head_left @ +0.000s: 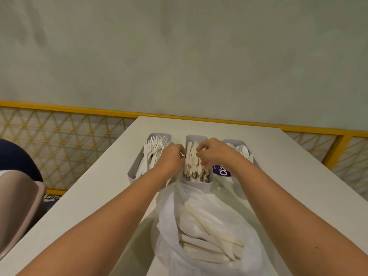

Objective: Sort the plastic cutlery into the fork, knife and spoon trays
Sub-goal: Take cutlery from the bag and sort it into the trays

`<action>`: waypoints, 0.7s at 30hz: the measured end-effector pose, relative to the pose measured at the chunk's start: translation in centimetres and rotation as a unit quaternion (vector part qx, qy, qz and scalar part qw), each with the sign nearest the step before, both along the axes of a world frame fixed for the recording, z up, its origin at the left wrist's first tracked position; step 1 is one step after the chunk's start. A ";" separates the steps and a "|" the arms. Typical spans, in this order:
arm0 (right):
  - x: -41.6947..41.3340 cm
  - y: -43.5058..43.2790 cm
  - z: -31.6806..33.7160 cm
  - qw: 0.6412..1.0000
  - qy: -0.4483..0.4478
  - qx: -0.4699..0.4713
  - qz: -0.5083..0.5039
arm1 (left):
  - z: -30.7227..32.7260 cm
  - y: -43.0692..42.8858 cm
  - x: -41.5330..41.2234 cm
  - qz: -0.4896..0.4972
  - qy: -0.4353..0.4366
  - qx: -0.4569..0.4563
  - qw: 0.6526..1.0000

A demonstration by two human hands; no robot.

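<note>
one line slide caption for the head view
Both hands settle knives in the middle tray, bag nearer.

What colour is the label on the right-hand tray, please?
Purple with white lettering, on the label of the spoon tray; head view.

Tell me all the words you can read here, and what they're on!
"Cla": white letters on a purple label on the spoon tray, running sideways; the right arm hides the rest.
Floor mat at the table's left: white marks, too blurred to read.
Nothing else has writing.
</note>
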State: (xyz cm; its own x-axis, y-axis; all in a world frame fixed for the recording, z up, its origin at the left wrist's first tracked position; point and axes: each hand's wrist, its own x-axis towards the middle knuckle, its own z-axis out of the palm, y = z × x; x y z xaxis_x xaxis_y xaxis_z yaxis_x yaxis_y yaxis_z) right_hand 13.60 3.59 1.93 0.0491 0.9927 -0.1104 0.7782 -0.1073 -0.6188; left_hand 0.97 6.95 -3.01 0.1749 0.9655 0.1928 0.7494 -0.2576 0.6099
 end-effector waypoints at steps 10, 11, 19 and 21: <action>-0.3 -8.1 -1.8 0.975 -0.078 -0.145 0.150 | 1.5 -7.8 -3.1 -0.252 0.123 -0.102 0.955; -0.5 -8.7 -2.5 0.966 -0.124 -0.157 0.163 | 1.2 -8.4 -3.4 -0.258 0.149 -0.114 0.948; -0.7 -11.6 -6.3 0.956 -0.196 -0.127 0.178 | -1.2 -10.4 -5.6 -0.227 0.288 -0.179 0.913; -0.3 -11.8 -6.3 0.960 -0.180 -0.128 0.173 | -1.9 -10.1 -5.9 -0.214 0.273 -0.174 0.922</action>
State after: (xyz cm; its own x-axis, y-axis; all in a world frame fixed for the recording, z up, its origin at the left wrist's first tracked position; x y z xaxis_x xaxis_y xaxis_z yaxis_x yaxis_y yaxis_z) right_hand 13.32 -8.18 -4.40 -0.1983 0.8987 -0.3912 0.9532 0.0838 -0.2906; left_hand -4.95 -3.19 -4.89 0.5334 0.7721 -0.3454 0.8443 -0.4610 0.2732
